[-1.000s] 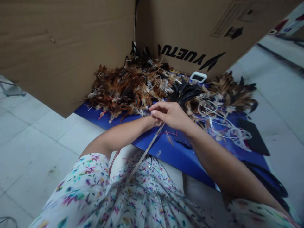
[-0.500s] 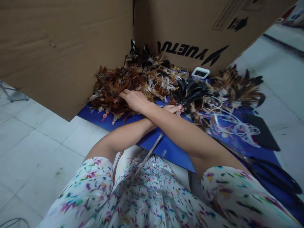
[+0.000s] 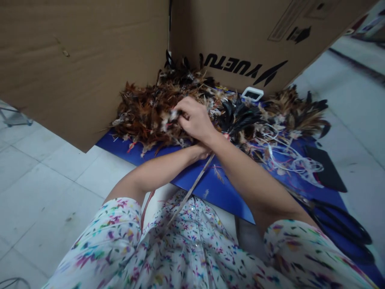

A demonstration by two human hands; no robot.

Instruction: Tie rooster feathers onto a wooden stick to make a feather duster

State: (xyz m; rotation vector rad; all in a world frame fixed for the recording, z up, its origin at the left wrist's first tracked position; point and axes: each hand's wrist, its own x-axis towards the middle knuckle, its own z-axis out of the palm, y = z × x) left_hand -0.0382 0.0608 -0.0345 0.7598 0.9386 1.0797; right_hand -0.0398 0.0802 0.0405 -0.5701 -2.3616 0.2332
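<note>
My right hand (image 3: 195, 118) crosses over my left wrist, its fingers pinched on a small feather bunch (image 3: 170, 119) with a pale, blurred base. Partly hidden beneath it, my left hand (image 3: 203, 151) is closed around a thin stick (image 3: 192, 188). That stick slants from my lap up to a tuft of glossy black feathers (image 3: 239, 116), with a bit of red at its base. Beside my right hand spreads a heap of brown feather bunches (image 3: 141, 110), several with pale or red-tied ends.
A blue board (image 3: 120, 149) lies under everything. Cardboard walls (image 3: 90, 68) stand at the left and back. To the right are a small white-framed device (image 3: 252, 94), tangled white strings (image 3: 300, 162), a dark flat object (image 3: 326, 168), black-handled scissors (image 3: 339, 218) and more brown feathers (image 3: 300, 114).
My right hand has lifted off the brown heap and moved right, with a feather bunch between its fingers. My left hand has shifted slightly left and toward me along the stick.
</note>
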